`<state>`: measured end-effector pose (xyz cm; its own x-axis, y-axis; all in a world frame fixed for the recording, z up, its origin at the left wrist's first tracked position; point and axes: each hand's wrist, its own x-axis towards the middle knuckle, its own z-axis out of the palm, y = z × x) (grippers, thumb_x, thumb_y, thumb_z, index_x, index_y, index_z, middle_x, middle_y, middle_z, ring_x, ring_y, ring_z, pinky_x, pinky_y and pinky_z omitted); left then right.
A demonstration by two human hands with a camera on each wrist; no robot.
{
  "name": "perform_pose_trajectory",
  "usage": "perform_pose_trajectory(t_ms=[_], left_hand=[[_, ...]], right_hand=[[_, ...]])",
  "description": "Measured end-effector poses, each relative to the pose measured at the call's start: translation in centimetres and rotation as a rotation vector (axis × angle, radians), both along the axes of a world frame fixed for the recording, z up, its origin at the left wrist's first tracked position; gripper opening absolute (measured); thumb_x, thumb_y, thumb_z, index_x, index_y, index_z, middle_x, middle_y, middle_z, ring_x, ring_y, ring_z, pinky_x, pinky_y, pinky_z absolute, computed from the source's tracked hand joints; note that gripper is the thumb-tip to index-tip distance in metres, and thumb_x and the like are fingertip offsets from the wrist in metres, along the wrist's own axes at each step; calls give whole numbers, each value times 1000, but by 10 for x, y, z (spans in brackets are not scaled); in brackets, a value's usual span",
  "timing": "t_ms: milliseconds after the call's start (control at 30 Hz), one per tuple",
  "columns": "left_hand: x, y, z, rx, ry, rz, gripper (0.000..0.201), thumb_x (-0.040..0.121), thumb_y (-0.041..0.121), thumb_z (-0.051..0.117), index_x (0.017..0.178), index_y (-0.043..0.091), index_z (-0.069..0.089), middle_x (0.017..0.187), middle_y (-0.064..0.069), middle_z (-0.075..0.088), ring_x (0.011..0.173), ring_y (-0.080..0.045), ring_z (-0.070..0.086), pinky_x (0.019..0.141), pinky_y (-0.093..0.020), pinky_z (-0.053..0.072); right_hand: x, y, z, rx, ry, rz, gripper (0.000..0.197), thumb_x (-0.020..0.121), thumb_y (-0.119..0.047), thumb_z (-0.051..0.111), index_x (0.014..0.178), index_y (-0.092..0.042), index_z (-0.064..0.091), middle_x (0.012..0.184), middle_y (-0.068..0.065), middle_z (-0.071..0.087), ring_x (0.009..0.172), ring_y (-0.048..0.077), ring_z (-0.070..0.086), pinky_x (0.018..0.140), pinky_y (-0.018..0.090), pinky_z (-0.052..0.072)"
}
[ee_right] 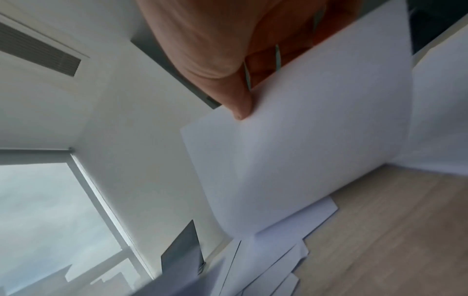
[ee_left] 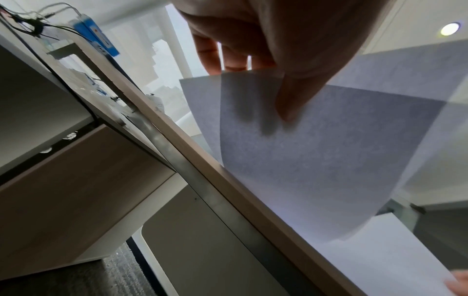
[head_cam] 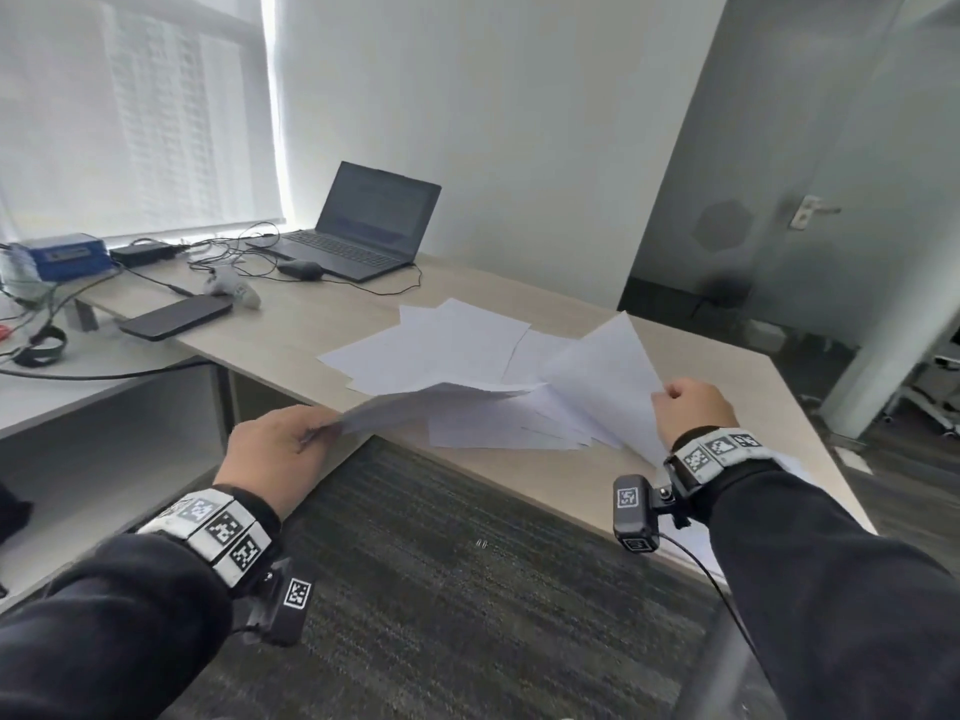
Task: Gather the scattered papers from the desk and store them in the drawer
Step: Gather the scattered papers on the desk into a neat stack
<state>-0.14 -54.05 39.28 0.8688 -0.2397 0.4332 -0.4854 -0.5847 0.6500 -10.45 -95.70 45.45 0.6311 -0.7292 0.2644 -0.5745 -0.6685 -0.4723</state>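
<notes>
Several white papers (head_cam: pixel 441 345) lie fanned across the light wooden desk (head_cam: pixel 291 330). My left hand (head_cam: pixel 283 449) pinches the near edge of a few lifted sheets (head_cam: pixel 426 402) at the desk's front edge; thumb under, fingers above the sheets (ee_left: pixel 316 156). My right hand (head_cam: pixel 693 407) pinches one sheet (head_cam: pixel 608 376) and holds it tilted up off the pile; the thumb presses its edge on the sheet (ee_right: pixel 316 140). More papers (ee_right: pixel 273 258) lie flat below it. A wood drawer front (ee_left: pixel 76 190) shows under the desk at the left.
An open laptop (head_cam: pixel 363 226), a mouse (head_cam: pixel 300 269), a black phone (head_cam: pixel 176 317), a white controller (head_cam: pixel 234 288) and cables sit at the desk's back left. A blue box (head_cam: pixel 65 257) stands on the lower side table. Dark carpet (head_cam: pixel 441 589) lies below.
</notes>
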Motion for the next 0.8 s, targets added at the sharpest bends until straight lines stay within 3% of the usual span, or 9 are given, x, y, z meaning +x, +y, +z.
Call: perform_pose_trajectory(t_ms=[67,133,200,367,467,600,700,767,800], left_hand=[[0,-8,-6,83,-49,-65,33,83,54,42,92,45,73,98,15,75,100,-17,68,93,-45,49],[-2,-20,-9,218,-103,-88,19,88,44,54,92,50,71,100,22,72,103,-13,66,95,-45,42],[-8,-35,-11,312,-162,-123,20,87,32,62,95,46,73,101,22,71,101,-13,65,93,-42,36],[-32,-82,0,430,-236,-273,22,80,29,60,98,40,68,92,22,70,92,-14,66,82,-35,40],[-45,-104,1,419,-239,-352,44,79,23,66,119,36,55,89,20,64,84,-14,65,77,-33,48],[-54,-121,-7,368,-364,-346,77,62,10,74,134,28,51,92,1,56,76,-23,58,64,-37,53],[-54,-129,-10,383,-500,-272,56,54,12,82,106,28,71,93,-3,55,78,-29,56,67,-41,52],[-55,-134,-9,394,-508,-245,34,53,16,86,82,29,73,95,-1,57,84,-31,57,70,-43,49],[-55,-136,-8,378,-490,-242,29,54,16,87,76,28,72,96,0,58,85,-30,57,70,-43,48]], right_hand=[[-9,0,0,-24,-85,27,27,93,-26,53,103,-9,70,110,16,70,98,38,61,83,36,47],[-15,8,-1,-67,-142,103,25,94,-32,53,97,-16,71,103,11,72,92,34,61,77,33,44],[-20,23,-1,-140,-140,218,24,94,-36,52,94,-24,73,99,4,71,90,29,61,77,32,46],[-36,74,-1,-210,23,530,23,95,-36,54,104,-30,75,107,-9,69,99,16,61,87,33,49],[-48,100,-8,-184,197,628,25,96,-39,51,104,-33,73,107,-11,69,101,15,61,89,34,50],[-67,114,-20,-176,285,698,28,96,-40,47,105,-35,72,103,-11,68,97,14,62,85,37,52],[-79,110,-26,-65,264,714,28,95,-45,49,107,-36,72,106,-15,69,96,10,61,85,32,50],[-85,101,-28,94,173,672,33,93,-53,51,103,-31,74,105,-15,71,92,6,61,86,29,49],[-87,94,-28,148,105,620,40,93,-57,49,98,-25,74,97,-12,72,85,7,61,83,30,50]])
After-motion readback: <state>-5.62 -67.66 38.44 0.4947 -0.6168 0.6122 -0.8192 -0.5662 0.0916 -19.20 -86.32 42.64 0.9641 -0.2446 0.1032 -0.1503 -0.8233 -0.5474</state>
